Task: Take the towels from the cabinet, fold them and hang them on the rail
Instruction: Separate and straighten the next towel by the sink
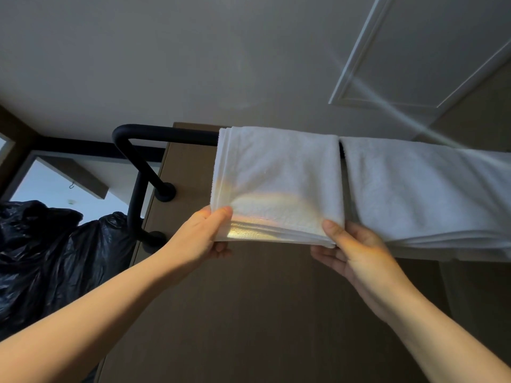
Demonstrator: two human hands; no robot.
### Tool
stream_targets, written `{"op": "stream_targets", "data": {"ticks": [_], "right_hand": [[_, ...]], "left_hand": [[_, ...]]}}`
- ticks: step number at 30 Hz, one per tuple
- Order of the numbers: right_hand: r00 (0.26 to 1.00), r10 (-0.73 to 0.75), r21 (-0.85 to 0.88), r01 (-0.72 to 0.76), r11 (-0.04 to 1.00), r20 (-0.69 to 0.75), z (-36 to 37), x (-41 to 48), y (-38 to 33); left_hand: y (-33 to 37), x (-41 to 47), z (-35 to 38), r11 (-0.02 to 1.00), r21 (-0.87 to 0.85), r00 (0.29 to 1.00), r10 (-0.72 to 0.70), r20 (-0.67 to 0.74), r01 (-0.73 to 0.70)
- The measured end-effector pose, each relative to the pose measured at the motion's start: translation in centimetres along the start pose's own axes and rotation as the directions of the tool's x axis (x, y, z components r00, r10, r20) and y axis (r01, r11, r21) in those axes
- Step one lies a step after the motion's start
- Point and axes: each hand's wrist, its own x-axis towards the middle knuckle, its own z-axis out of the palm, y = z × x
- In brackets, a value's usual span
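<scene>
Two hands reach up from the bottom of the view, the forearms entering at seven and five o'clock. The left hand (pixel 201 233), just left of centre, pinches the lower left corner of a folded white towel (pixel 279 178): its thumb lies on the front face and its fingers are curled behind. The right hand (pixel 356 250), at about four o'clock from centre, pinches the lower right corner the same way, thumb on the front and fingers tucked under the stacked layers. A pale, rainbow-tinted patch of light falls across the towel's lower part.

The towel sits at the centre of the view and hangs over a black rail (pixel 166 133), its layered edges showing along the left side and the bottom. Just beside it, toward three o'clock, a second white towel (pixel 420 189) hangs over the same rail; a narrow gap between the two shows a strip of the bar.

Left of the towels the rail bends downward and meets a brown panel (pixel 249 299) on round black feet. The panel fills the space behind the hands down to six o'clock.

At eight o'clock, farther back, is a crumpled black plastic bag (pixel 49 258). The pale ceiling (pixel 193 51) spans twelve o'clock, with a framed hatch (pixel 414 51) at about one o'clock.
</scene>
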Motion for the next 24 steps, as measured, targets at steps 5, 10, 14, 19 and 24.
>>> {"op": "stream_targets", "data": {"ticks": [5, 10, 14, 19, 24], "right_hand": [[0.978, -0.109, 0.026, 0.116, 0.993, -0.18, 0.1, -0.3, 0.7], [0.936, -0.143, 0.044, 0.166, 0.985, -0.322, -0.1, 0.0, 1.3], [0.925, -0.144, 0.063, 0.177, 0.982, -0.351, 0.2, -0.2, 1.5], [0.911, -0.182, -0.019, 0.189, 0.982, -0.371, 0.3, -0.9, 1.4], [0.916, -0.179, -0.094, 0.156, 0.983, -0.359, -0.3, -1.6, 1.3]], "left_hand": [[0.2, 0.0, 1.0, 0.999, -0.02, 0.998, 0.042, -0.046, -0.043], [1.1, 0.3, 2.2, 0.996, -0.064, 0.998, 0.059, -0.002, -0.059], [1.2, 0.1, 1.5, 0.999, 0.043, 1.0, 0.022, -0.017, -0.021], [1.0, -0.2, 1.2, 0.995, 0.101, 0.998, 0.017, -0.061, -0.011], [0.8, -0.4, 0.8, 0.993, 0.116, 0.999, 0.019, -0.049, -0.013]]}}
